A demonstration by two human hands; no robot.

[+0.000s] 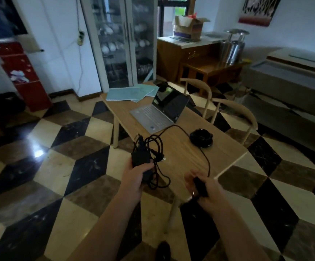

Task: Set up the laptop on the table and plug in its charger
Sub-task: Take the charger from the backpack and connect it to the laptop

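Laptop [161,112] was seen open on the wooden desk [226,153], screen raised and keyboard facing the near-left edge, with blue-green sheets [132,93] lying beyond it at the far end. Charger brick [140,157] was held in the left hand [138,176], whose grip was closed around the brick's lower half above the desk's near-left edge; loops of black cable [157,147] hung tangled beside it. A black plug [200,186] was enclosed by the right hand [207,189], fingers curled shut on it near the desk's front corner. From this plug a cable ran across the desk past a round black object [201,137] and toward the laptop. Two chairs [233,117] were placed at the desk's right side
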